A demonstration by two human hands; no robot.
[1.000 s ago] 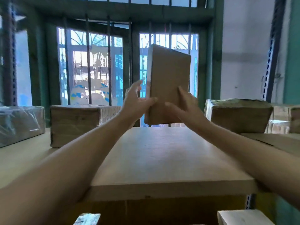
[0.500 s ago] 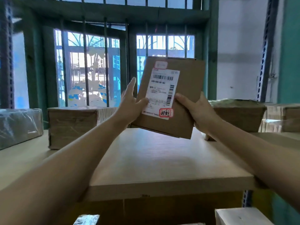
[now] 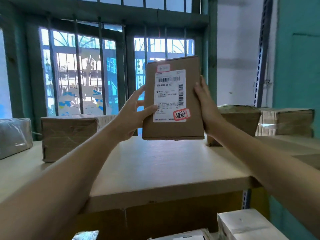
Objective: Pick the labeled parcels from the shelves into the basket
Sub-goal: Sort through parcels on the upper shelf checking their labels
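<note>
Both the left hand (image 3: 131, 116) and right hand (image 3: 207, 108) clasp one labeled parcel (image 3: 173, 99) above the shelf (image 3: 155, 170); no basket is visible, so placing remains

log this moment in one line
phase: inspect; parcel: upright above shelf, label facing camera; left hand: grips parcel; right hand: grips parcel

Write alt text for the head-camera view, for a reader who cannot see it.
A person's left hand and right hand hold a flat brown cardboard parcel upright above a pale wooden shelf, its white shipping label facing the camera. Larger brown cardboard boxes sit on the shelf either side, before a barred window.
</note>
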